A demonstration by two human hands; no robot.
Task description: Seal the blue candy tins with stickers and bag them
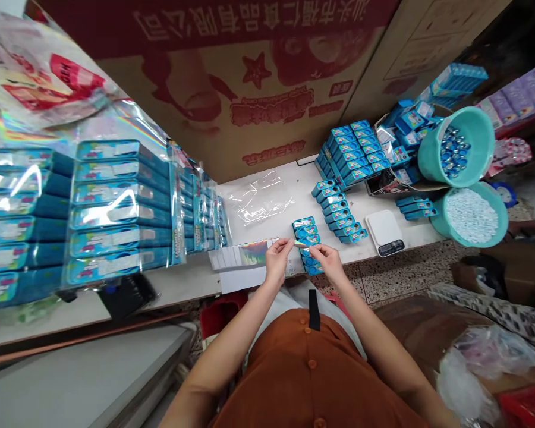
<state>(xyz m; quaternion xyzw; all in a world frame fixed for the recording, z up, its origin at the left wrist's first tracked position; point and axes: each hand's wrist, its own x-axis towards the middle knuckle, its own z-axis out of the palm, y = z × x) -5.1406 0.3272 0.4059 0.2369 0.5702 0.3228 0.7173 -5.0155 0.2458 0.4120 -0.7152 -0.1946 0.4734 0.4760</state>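
Observation:
My left hand point(277, 259) and my right hand point(330, 261) meet just above the table's front edge, both closed in a pinch. Between their fingertips stretches a small shiny rainbow-coloured sticker point(300, 244). Right beneath lies a short row of small blue boxes point(305, 224), partly covered by the hands. A sheet of rainbow-foil stickers point(252, 253) rests on white paper at the left of my left hand. To the right of my right hand runs a second row of blue boxes point(339, 211).
A white scale point(384, 229) stands at the right, beside turquoise tubs of wrapped pieces point(455, 151) and white pellets point(475, 217). Stacked blue boxes point(351, 151) sit behind. Large cartons point(232, 89) wall off the back. Clear-wrapped packs point(120, 208) fill the left.

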